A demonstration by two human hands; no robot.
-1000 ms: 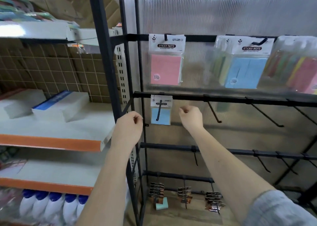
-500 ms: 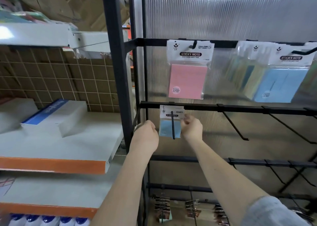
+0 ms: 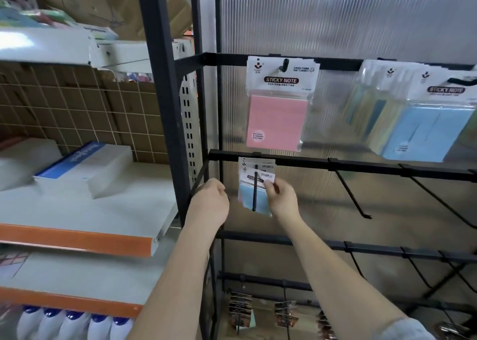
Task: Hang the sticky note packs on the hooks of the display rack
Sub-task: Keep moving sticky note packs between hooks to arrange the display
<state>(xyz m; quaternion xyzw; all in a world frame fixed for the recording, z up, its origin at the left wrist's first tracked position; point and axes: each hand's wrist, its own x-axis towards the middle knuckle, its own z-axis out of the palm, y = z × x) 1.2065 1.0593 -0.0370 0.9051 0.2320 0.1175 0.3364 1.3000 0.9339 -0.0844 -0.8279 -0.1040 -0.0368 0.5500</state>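
Note:
A small blue sticky note pack (image 3: 247, 197) hangs on the leftmost hook (image 3: 255, 192) of the rack's second bar (image 3: 361, 164), with another pack behind it. My right hand (image 3: 282, 197) pinches the front pack's right edge. My left hand (image 3: 210, 202) hovers just left of the pack with curled fingers and holds nothing. On the top bar hang a pink sticky note pack (image 3: 277, 107) and, further right, several blue and coloured packs (image 3: 423, 122).
Bare black hooks (image 3: 351, 192) jut out along the second and third bars to the right. Binder clips (image 3: 240, 311) hang on the bottom bar. To the left, white-and-orange shelves (image 3: 77, 239) carry paper reams (image 3: 85, 166), with blue-capped bottles (image 3: 74, 324) below.
The view shifted left and down. My right hand moved from a fist beside the hook to pinching the blue pack. My left hand came closer to the pack.

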